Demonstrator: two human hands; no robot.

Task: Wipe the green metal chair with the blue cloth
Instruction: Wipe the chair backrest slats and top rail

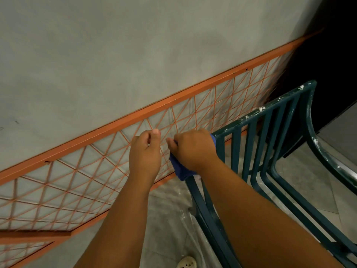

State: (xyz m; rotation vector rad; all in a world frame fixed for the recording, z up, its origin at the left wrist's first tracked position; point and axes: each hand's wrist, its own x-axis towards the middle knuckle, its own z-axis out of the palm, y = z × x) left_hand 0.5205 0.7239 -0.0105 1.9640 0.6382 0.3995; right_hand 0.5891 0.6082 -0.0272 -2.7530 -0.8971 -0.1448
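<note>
The green metal chair (280,103) stands at the right, with vertical back slats and white paint flecks on its frame. My right hand (193,149) grips the blue cloth (180,171) around the left corner of the chair's back, where the top rail meets the upright. Most of the cloth is hidden under that hand; a fold hangs out below it. My left hand (144,154) is raised just left of the right hand, fingers curled with nothing seen in them, in front of an orange grid.
An orange wire grid panel (77,182) leans along the grey wall (135,55) behind my hands. Crumpled clear plastic sheeting (173,219) covers the tiled floor. A white clog (186,263) shows at the bottom edge. A dark opening (332,55) lies at the upper right.
</note>
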